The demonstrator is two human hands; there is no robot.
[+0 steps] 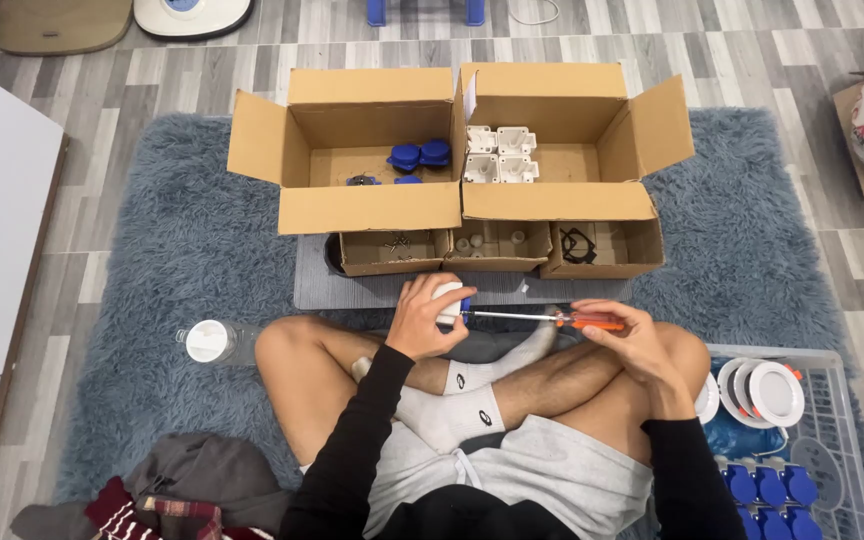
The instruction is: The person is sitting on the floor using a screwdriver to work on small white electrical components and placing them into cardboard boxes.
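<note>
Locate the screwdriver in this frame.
In the head view, the screwdriver lies level above the crossed legs: orange handle in the right hand, tip at the white part in the left hand.

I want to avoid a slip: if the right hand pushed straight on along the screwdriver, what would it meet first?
Probably the white and blue part gripped by the left hand: the screwdriver in the right hand points at it.

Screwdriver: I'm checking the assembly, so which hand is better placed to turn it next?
Right. The right hand already grips the screwdriver by its orange handle, while the left hand holds the white and blue part at its tip.
</note>
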